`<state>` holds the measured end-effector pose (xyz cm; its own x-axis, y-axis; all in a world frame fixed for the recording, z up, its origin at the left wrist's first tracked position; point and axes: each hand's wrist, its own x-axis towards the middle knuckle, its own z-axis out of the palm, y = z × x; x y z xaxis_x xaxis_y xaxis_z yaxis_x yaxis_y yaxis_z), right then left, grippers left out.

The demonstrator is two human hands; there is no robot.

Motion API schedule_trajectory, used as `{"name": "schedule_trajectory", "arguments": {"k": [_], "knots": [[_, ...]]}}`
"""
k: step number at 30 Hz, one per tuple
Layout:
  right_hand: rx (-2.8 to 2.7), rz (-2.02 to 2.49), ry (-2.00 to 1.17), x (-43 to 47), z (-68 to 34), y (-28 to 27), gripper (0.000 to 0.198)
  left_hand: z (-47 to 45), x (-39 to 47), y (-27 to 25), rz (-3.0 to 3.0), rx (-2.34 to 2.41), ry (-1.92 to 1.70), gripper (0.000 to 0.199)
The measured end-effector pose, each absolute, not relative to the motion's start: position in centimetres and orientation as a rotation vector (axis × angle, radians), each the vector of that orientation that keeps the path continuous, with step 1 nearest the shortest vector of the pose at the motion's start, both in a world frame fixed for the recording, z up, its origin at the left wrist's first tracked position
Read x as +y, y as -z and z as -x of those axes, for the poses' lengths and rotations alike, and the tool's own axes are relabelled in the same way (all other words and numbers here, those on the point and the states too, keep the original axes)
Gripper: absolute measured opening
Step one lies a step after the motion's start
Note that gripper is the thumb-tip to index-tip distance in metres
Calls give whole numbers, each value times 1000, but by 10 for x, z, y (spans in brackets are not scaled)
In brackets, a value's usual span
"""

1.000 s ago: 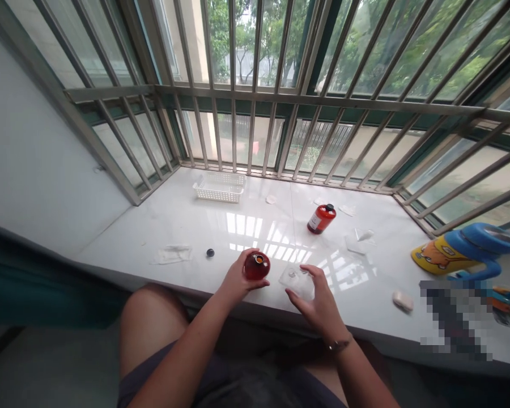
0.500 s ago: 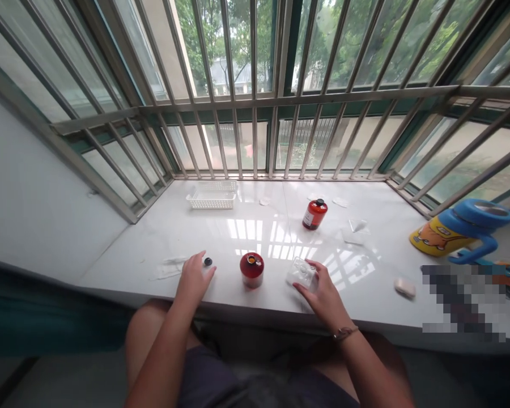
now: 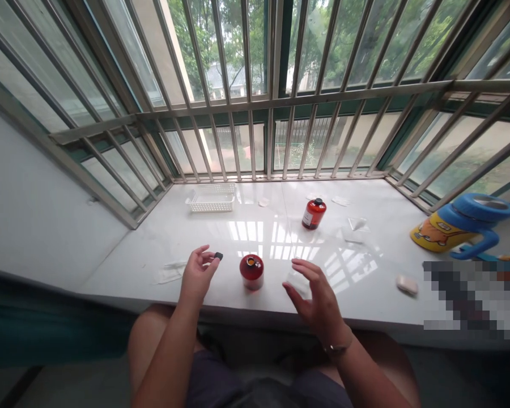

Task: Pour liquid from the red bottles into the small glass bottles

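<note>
A small black bottle cap (image 3: 219,256) is pinched between the thumb and fingers of my left hand (image 3: 199,273), lifted off the white counter. To its right stands an uncapped red bottle (image 3: 251,273), upright, its round mouth showing from above. My right hand (image 3: 317,292) is raised on the bottle's other side, fingers and thumb apart, holding nothing. Below those fingers a clear plastic package (image 3: 296,280) lies on the counter, partly covered by the hand. Farther back is a second red bottle (image 3: 313,214) with a black cap and a white label.
A white perforated basket (image 3: 211,199) sits near the window bars. Crumpled clear wrapping (image 3: 170,272) lies at left, a folded clear piece (image 3: 356,229) at right. A pinkish bar (image 3: 407,285) and a blue-and-yellow tumbler (image 3: 446,229) stand toward the right. The counter's front edge runs above my knees.
My left hand has taken hold of the black cap and lifted it from the counter. My right hand has let go of the clear package and risen, fingers spreading.
</note>
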<state>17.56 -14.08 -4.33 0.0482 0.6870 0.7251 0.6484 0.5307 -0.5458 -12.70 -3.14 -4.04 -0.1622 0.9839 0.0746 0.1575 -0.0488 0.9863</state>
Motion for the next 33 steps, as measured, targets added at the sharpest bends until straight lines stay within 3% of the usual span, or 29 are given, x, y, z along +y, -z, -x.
{"name": "schedule_trajectory", "arguments": {"k": [6, 12, 18, 22, 28, 33], "knots": [[-1818, 886, -131, -131, -122, 1, 65, 67, -87, -17, -945, 825, -1151, 65], [-1705, 876, -254, -119, -107, -10, 46, 61, -97, -15, -949, 760, -1125, 63], [-1702, 1142, -430, -94, -117, -5, 21, 81, -72, 24, -1616, 1093, -1115, 79], [-1828, 1175, -451, -77, -116, 3, 27, 73, -64, 38, -1760, 1194, -937, 98], [-1922, 1184, -406, -72, -110, 9, 36, 61, -62, 43, -1769, 1326, -916, 76], [-1821, 1247, -470, -94, -115, 4, 50, 62, -62, 44, -1761, 1251, -951, 81]]}}
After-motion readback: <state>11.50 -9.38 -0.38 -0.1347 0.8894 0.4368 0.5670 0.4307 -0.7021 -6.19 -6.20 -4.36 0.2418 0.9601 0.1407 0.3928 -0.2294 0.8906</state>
